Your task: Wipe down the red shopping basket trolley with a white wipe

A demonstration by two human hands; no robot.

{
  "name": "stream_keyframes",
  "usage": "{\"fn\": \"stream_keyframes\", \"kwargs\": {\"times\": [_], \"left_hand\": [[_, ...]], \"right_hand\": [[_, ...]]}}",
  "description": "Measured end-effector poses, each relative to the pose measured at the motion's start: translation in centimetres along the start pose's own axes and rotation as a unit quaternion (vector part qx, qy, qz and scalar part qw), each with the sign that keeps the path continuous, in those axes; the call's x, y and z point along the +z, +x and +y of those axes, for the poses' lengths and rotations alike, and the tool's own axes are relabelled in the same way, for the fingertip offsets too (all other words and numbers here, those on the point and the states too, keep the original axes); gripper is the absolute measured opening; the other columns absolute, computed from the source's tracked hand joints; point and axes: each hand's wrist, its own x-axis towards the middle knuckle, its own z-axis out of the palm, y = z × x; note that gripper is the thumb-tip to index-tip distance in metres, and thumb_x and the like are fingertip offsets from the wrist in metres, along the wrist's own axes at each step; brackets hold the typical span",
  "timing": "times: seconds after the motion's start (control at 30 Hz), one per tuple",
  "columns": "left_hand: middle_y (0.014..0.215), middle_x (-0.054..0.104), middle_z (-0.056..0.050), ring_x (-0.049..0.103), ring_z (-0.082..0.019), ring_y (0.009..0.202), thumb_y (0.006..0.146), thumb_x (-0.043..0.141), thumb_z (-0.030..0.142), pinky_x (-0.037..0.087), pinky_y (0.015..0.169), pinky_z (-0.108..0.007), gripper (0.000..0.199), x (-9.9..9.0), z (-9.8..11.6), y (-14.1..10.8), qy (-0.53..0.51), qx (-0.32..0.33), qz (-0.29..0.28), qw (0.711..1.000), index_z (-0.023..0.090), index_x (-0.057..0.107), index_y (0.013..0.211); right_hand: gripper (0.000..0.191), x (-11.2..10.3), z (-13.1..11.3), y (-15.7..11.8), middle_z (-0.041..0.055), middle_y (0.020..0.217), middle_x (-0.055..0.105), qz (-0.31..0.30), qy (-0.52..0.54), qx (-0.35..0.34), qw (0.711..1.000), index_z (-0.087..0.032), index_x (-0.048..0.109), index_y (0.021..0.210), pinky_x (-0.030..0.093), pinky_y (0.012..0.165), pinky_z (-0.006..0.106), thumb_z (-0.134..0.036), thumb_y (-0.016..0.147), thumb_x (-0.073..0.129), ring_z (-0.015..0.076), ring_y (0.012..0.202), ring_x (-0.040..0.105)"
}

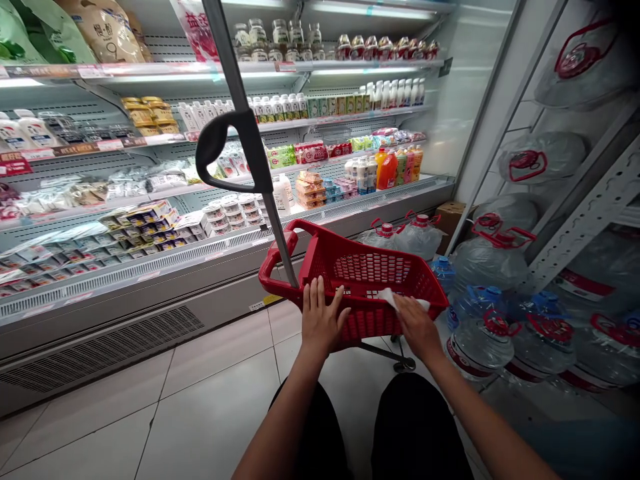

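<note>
A red plastic shopping basket (pixel 360 267) on wheels stands on the floor in front of me, its grey pull handle (pixel 235 140) rising up to the upper left. My left hand (pixel 320 320) lies flat on the near rim of the basket, fingers spread. My right hand (pixel 415 323) presses a white cloth (pixel 395 298) against the same rim, further to the right. My knees in dark trousers show at the bottom.
An open refrigerated display (pixel 200 193) with dairy, drinks and packaged food runs along the left and back. Large water jugs (pixel 480 333) with red handles stand on the floor and on a metal rack (pixel 575 227) at the right. Pale floor tiles (pixel 200 400) lie at the left.
</note>
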Motion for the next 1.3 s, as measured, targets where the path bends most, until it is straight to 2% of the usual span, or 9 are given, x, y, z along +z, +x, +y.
{"fn": "stream_keyframes", "kwargs": {"times": [0.1,0.17,0.37,0.47,0.57,0.67,0.83,1.1,1.3], "left_hand": [[0.165,0.040,-0.008,0.023,-0.043,0.156,0.099,0.057,0.054,0.023,0.125,-0.067,0.057,0.4,0.3,0.0,-0.003,0.002,0.006,1.000,0.032,0.052,0.152],[0.161,0.046,-0.006,0.021,-0.045,0.156,0.099,0.057,0.054,0.020,0.125,-0.070,0.055,0.6,0.7,0.0,-0.005,0.005,0.007,1.000,0.032,0.056,0.149],[0.163,0.045,-0.005,0.024,-0.042,0.155,0.099,0.056,0.055,0.012,0.127,-0.070,0.059,0.9,1.6,-0.4,0.001,0.011,-0.004,1.000,0.031,0.052,0.152],[0.170,0.032,-0.001,0.019,-0.038,0.158,0.101,0.052,0.054,0.010,0.129,-0.066,0.062,0.8,0.9,-0.6,0.008,0.035,-0.015,0.999,0.032,0.042,0.158],[0.172,0.023,0.004,0.013,-0.032,0.160,0.103,0.048,0.051,0.010,0.130,-0.064,0.063,0.6,-0.5,-0.5,0.004,0.049,-0.028,0.998,0.038,0.032,0.162],[0.172,0.020,0.007,0.011,-0.029,0.161,0.104,0.046,0.048,0.010,0.131,-0.061,0.062,0.9,-1.6,-0.2,-0.002,0.024,-0.030,0.999,0.041,0.027,0.163],[0.172,0.021,0.000,0.013,-0.029,0.161,0.104,0.047,0.042,0.015,0.131,-0.058,0.067,2.7,-1.4,0.3,-0.008,-0.052,-0.021,0.998,0.029,0.023,0.165],[0.172,0.021,0.001,0.014,-0.032,0.160,0.103,0.048,0.051,0.024,0.129,-0.056,0.069,5.9,4.1,-0.7,-0.041,0.024,-0.048,0.998,0.031,0.026,0.165],[0.174,0.018,0.000,0.006,-0.034,0.160,0.104,0.046,0.053,0.024,0.129,-0.055,0.068,6.6,2.1,-0.4,-0.043,0.007,-0.056,0.997,0.027,0.030,0.164]], "right_hand": [[0.052,-1.0,2.8,-1.1,0.0134,0.144,0.063,0.012,-0.024,0.059,0.998,-0.018,0.046,0.156,0.043,0.117,0.056,-0.030,0.107,0.033,0.0299,0.137,0.055],[0.052,-0.8,2.1,-0.7,0.0140,0.141,0.065,0.027,-0.024,0.074,0.997,-0.018,0.047,0.155,0.042,0.117,0.058,-0.030,0.107,0.032,0.0301,0.135,0.057],[0.057,2.3,-8.1,3.8,0.0109,0.150,0.059,0.007,0.041,-0.016,0.999,-0.018,0.036,0.161,0.036,0.122,0.052,-0.020,0.104,0.031,0.0253,0.137,0.054],[0.058,3.2,-10.4,4.8,0.0099,0.154,0.055,0.004,0.056,-0.038,0.998,-0.017,0.033,0.162,0.037,0.122,0.050,-0.020,0.104,0.033,0.0256,0.140,0.051],[0.057,2.5,-8.2,4.0,0.0092,0.150,0.059,-0.005,0.051,-0.051,0.997,-0.019,0.035,0.161,0.041,0.119,0.049,-0.020,0.104,0.035,0.0257,0.137,0.054],[0.055,0.9,-3.3,1.9,0.0104,0.144,0.063,-0.006,0.026,-0.035,0.999,-0.019,0.040,0.159,0.043,0.117,0.050,-0.022,0.105,0.033,0.0265,0.132,0.058],[0.053,-0.9,2.0,-1.3,0.0140,0.139,0.066,0.014,-0.029,0.038,0.999,-0.017,0.046,0.155,0.044,0.114,0.054,-0.030,0.106,0.032,0.0298,0.129,0.059],[0.047,0.6,-3.2,1.1,0.0137,0.131,0.070,0.012,-0.034,0.038,0.999,-0.016,0.056,0.147,0.047,0.109,0.050,-0.027,0.106,0.034,0.0294,0.122,0.062],[0.047,-0.7,-4.5,-0.2,0.0121,0.130,0.072,-0.025,-0.018,0.011,0.999,-0.019,0.054,0.149,0.054,0.099,0.045,-0.026,0.106,0.037,0.0272,0.116,0.068]]}}
